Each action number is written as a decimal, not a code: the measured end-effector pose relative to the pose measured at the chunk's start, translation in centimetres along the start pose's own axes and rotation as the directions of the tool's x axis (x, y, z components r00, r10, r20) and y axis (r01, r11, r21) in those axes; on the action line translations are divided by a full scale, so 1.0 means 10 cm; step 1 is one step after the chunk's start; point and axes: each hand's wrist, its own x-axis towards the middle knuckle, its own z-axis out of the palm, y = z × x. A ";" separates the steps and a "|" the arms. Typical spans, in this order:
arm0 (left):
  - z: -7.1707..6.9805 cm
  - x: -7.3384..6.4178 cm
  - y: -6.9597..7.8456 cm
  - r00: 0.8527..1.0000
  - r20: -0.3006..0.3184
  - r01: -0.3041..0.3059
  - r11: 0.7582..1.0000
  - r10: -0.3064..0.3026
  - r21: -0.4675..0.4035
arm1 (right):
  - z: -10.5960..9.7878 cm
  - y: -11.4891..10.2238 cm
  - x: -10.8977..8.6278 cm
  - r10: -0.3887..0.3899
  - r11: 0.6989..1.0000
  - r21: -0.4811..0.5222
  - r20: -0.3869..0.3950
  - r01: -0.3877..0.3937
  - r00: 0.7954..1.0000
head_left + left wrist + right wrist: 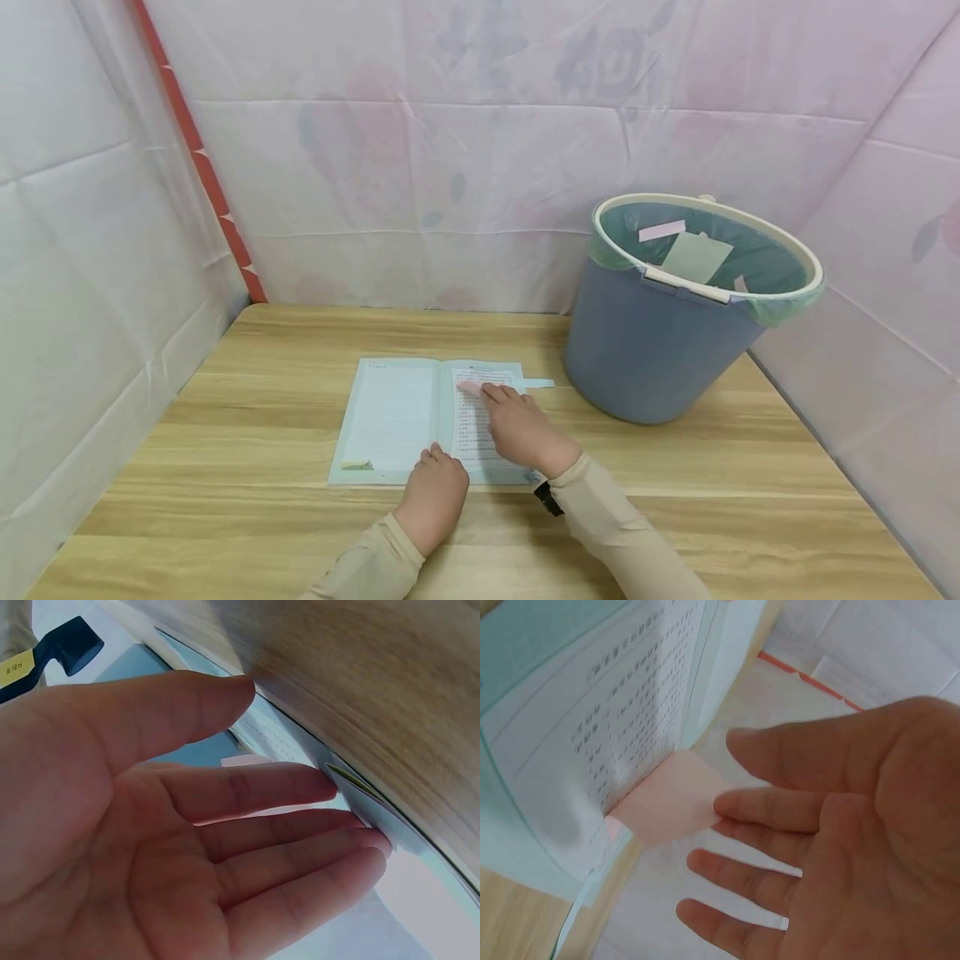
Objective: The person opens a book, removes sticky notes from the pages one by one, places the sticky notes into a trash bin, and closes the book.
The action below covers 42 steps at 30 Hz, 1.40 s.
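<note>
An open booklet [441, 417] with pale blue-green borders lies on the table. Its left page is lined; the right one is covered with printed text. On the right page a pink sticky note [671, 799] stands partly up from the paper, one edge against the text. The fingertips of my right hand [521, 423] touch its free edge, with the thumb apart and the fingers fairly straight in the right wrist view. My left hand [435, 496] rests at the booklet's bottom edge near the fold. Its extended fingers [300, 847] touch the pages, the thumb held apart.
A light blue paper tab [536, 383] juts from the booklet's right side. Behind it to the right stands a grey-blue bin [652, 342] with a cream rim and green liner, holding paper pieces [697, 257]. Pale cloth walls [450, 183] enclose the wooden table [225, 517].
</note>
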 end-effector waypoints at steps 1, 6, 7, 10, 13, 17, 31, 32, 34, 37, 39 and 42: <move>0.00 0.00 0.00 1.000 0.000 0.002 1.000 -0.002 -0.001 | -0.01 0.01 0.00 0.010 1.000 0.002 -0.010 -0.010 1.000; 0.00 0.01 0.01 1.000 0.013 0.003 1.000 -0.004 0.016 | -0.04 0.07 0.01 0.066 0.998 0.017 -0.039 -0.065 0.997; 0.00 0.01 0.01 1.000 0.018 0.003 1.000 -0.003 0.020 | -0.05 0.08 0.01 0.077 0.997 0.023 -0.043 -0.076 0.996; 0.01 0.01 0.01 1.000 0.029 0.003 1.000 -0.004 0.027 | -0.08 0.11 0.01 0.110 0.993 0.046 -0.050 -0.108 0.993; 0.02 0.01 0.02 1.000 0.028 0.002 0.999 -0.003 0.038 | -0.11 0.14 0.00 0.133 0.989 0.074 -0.055 -0.129 0.990; 0.01 0.00 0.02 1.000 0.020 0.004 0.999 -0.005 0.049 | -0.16 0.17 -0.02 0.144 0.986 0.094 -0.062 -0.138 0.988; 0.00 0.00 0.03 1.000 0.015 0.008 0.999 -0.008 0.039 | -0.44 0.18 -0.15 0.118 0.989 0.112 -0.195 -0.098 0.974; -0.01 0.00 0.03 1.000 0.016 0.005 0.999 -0.006 0.041 | -0.47 0.17 -0.17 0.111 0.989 0.118 -0.222 -0.086 0.969; -0.01 -0.01 0.03 1.000 0.018 0.000 0.999 -0.001 0.044 | -0.53 0.16 -0.21 0.085 0.991 0.126 -0.286 -0.051 0.955; 0.00 -0.01 0.02 1.000 0.020 0.000 0.999 0.000 0.038 | -0.62 0.15 -0.27 0.008 0.991 0.124 -0.421 0.048 0.907; 0.00 -0.02 0.02 1.000 0.020 0.001 0.999 -0.001 0.032 | -0.69 0.16 -0.31 -0.066 0.985 0.099 -0.531 0.139 0.845; 0.01 -0.02 0.02 1.000 0.021 0.003 1.000 -0.004 0.026 | -0.82 0.19 -0.36 -0.167 0.966 0.027 -0.691 0.256 0.703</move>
